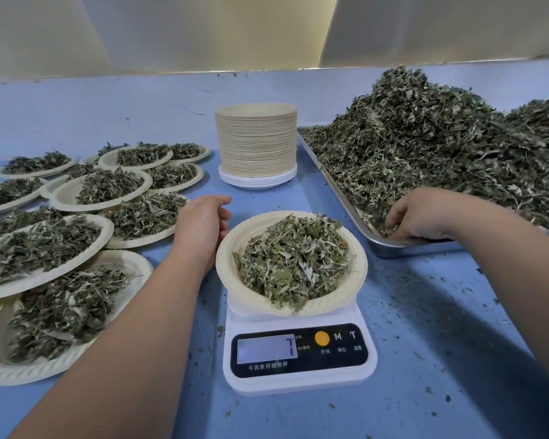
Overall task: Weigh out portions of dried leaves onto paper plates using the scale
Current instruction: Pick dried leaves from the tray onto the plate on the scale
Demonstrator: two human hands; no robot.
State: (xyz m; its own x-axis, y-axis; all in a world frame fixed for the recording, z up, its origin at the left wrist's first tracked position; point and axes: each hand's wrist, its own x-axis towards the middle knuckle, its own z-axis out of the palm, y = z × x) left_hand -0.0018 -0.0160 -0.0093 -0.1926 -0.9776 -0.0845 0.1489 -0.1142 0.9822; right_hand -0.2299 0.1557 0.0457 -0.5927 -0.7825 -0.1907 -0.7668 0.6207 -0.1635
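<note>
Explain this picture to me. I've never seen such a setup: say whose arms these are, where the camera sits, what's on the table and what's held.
There is no machine here. These are a person's two bare arms, filmed by one camera worn on the head and looking down. On the blue table stands a white scale carrying a paper plate with a portion of dried leaves. To the right, a metal tray holds a big heap of leaves. The right hand has its fingers curled into them at the near corner, apparently pinching some. The left hand sits beside the plate, holding nothing. Behind is a stack of unused plates, and at left lie filled plates.
</note>
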